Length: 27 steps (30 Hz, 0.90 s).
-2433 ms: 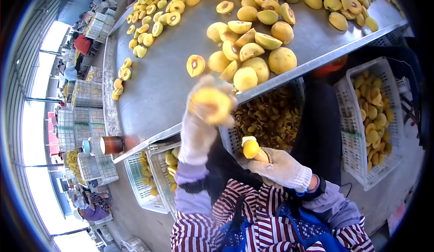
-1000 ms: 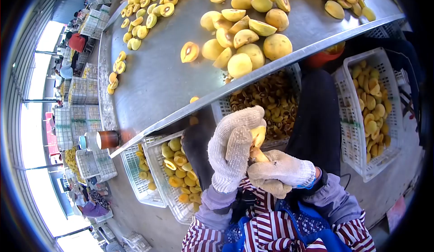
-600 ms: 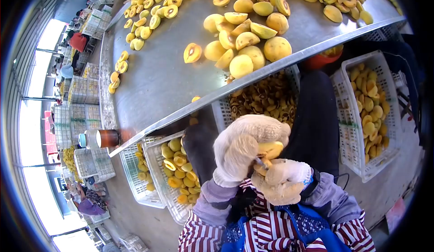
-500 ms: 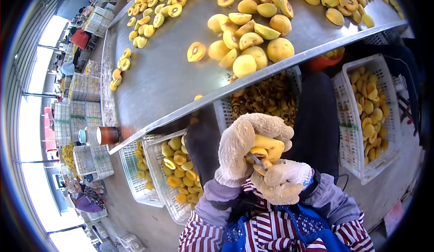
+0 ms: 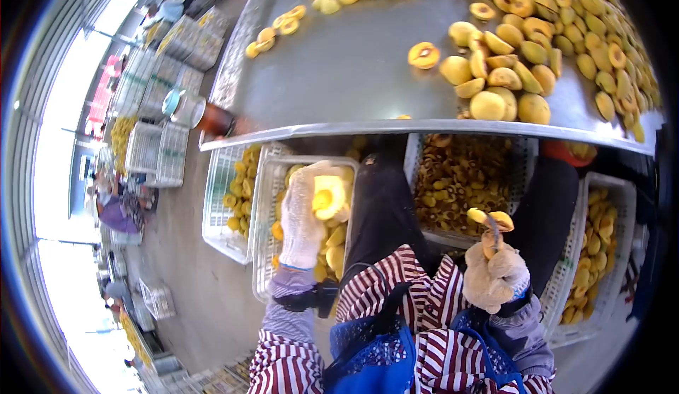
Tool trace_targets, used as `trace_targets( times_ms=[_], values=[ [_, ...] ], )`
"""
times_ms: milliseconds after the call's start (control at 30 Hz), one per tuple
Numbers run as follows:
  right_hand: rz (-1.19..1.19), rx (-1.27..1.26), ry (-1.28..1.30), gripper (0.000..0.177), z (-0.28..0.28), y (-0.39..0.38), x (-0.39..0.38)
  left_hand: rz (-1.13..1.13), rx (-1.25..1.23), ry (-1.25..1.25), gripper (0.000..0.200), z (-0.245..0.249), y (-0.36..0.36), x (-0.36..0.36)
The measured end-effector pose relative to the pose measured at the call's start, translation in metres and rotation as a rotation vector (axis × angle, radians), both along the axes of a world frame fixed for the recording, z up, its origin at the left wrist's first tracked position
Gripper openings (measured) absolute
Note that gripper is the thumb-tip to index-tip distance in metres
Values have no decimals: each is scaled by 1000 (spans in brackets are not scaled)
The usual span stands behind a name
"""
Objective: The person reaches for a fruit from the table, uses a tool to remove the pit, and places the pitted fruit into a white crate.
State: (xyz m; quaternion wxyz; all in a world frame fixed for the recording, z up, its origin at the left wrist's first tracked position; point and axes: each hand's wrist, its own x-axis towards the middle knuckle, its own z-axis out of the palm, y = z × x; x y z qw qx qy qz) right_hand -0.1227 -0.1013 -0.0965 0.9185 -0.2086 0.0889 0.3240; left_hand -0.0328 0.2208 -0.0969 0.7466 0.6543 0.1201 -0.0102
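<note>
Now parted, the white-gloved left hand (image 5: 300, 213) half-curls round a yellow fruit half (image 5: 329, 199), seemingly cored, centre-left; the beige-gloved right hand (image 5: 496, 275) clenches a slim metal-bladed tool (image 5: 489, 242).

1 jar (image 5: 201, 114) (teal-lidded) | background crate stacks (image 5: 134, 83) | purple-clad person (image 5: 122, 213)

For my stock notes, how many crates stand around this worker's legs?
4: the outer left crate; the inner left crate, below the left hand; the middle crate, partly under the table; the right crate, beside the right leg. Others may be hidden.
</note>
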Motion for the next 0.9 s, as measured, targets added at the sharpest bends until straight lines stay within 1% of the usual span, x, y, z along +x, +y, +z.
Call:
trace_targets(
  times_ms=[33,67,133,167,200,267,333,367,433,500,567,600,633,700,733,800,900],
  values=[
    [12,13,12,22,3,1,4,60,155,-39,52,-14,33,-10],
    [26,51,1,24,0,6,6,113,241,-20,41,-11,50,-24],
    [9,82,2,20,-14,13,7,-9,894,191,36,-24,101,-56],
    [-6,96,2,20,-18,17,9,-203,1284,309,36,-38,124,-66],
    [123,-39,-3,21,-2,23,18,-367,1413,333,38,-39,128,-70],
    [181,-121,62,20,2,29,25,-724,1647,378,43,-41,131,-75],
    [189,-215,137,20,4,36,27,-473,1451,310,40,-58,126,-59],
    [182,-217,131,20,3,39,28,-352,1350,279,38,-67,120,-48],
    [165,-217,112,21,0,43,30,-334,1197,275,37,-82,100,-23],
    [178,-231,99,22,-3,46,34,-501,1193,336,30,-131,91,-17],
    [153,-267,78,23,-2,50,33,-608,1178,462,34,-163,72,-34],
    [172,-406,-18,31,-1,53,34,-610,1177,243,27,-175,79,-52],
    [166,-384,12,29,-1,55,37,-540,1282,138,26,-185,87,-75],
    [146,-344,80,25,-2,57,38,-400,1480,-77,27,-183,104,-111],
    [181,-307,92,23,-6,56,39,-342,1392,9,28,-181,108,-127],
    [230,-333,118,22,-9,59,42,-220,1220,156,30,-175,118,-143],
    [290,-358,110,21,-11,60,44,-298,1589,246,31,-162,126,-150]
  ],
)
